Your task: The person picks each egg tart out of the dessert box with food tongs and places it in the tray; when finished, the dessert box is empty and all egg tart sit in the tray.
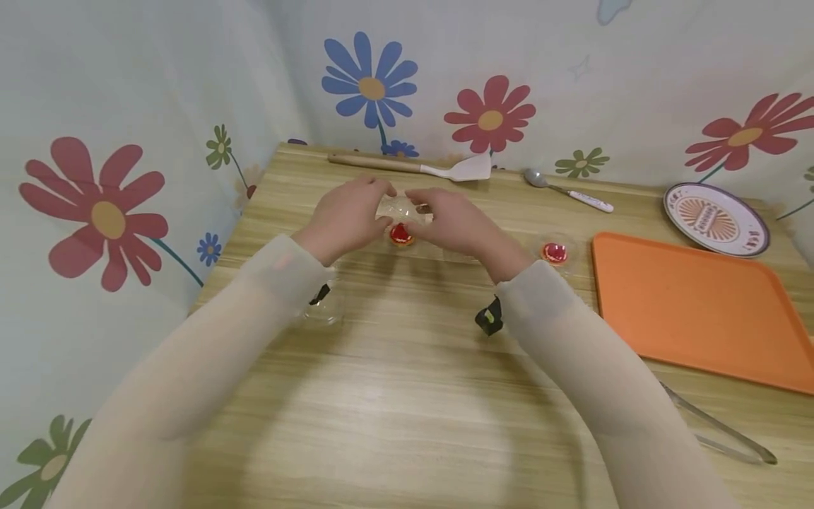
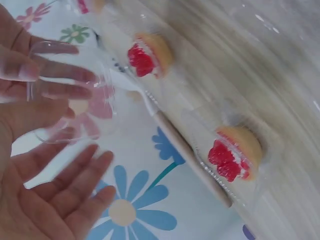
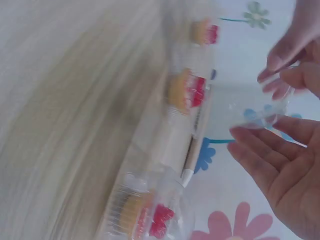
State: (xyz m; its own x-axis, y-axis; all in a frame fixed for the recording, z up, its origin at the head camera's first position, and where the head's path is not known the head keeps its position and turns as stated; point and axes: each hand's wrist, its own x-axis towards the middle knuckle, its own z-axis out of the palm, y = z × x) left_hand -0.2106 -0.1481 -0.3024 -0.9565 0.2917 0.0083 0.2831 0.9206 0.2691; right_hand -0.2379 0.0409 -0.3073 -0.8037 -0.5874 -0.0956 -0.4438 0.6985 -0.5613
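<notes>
From the head camera, a person's two hands meet near 12 o'clock on a wooden counter [image 1: 381, 396]. The left hand [image 1: 346, 219] and the right hand [image 1: 454, 223] share a clear plastic cup [image 1: 399, 207], raised between them; each grip is narrow, thumb and fingers bent around its sides. Just below the cup, toward 6 o'clock, sits a small cake with a shiny red topping [image 1: 401, 235]. A second cake [image 1: 555, 252], under a clear dome [image 3: 182, 207], lies at 3 o'clock. The left wrist camera shows a third cake [image 2: 236, 154] in clear plastic.

At 8 o'clock, partly behind the left sleeve [image 1: 242, 346], stands another clear vessel [image 1: 323, 311]. A white spatula with a wooden handle [image 1: 375, 162] lies along the far edge at 12 o'clock, a spoon [image 1: 588, 200] at 2 o'clock. An orange tray [image 1: 693, 304] and a patterned plate [image 1: 715, 219] rest at 3 o'clock; metal tongs [image 1: 725, 420] lie at 4 o'clock. A flower-printed backdrop [image 1: 432, 42] surrounds the counter's far and left sides.
</notes>
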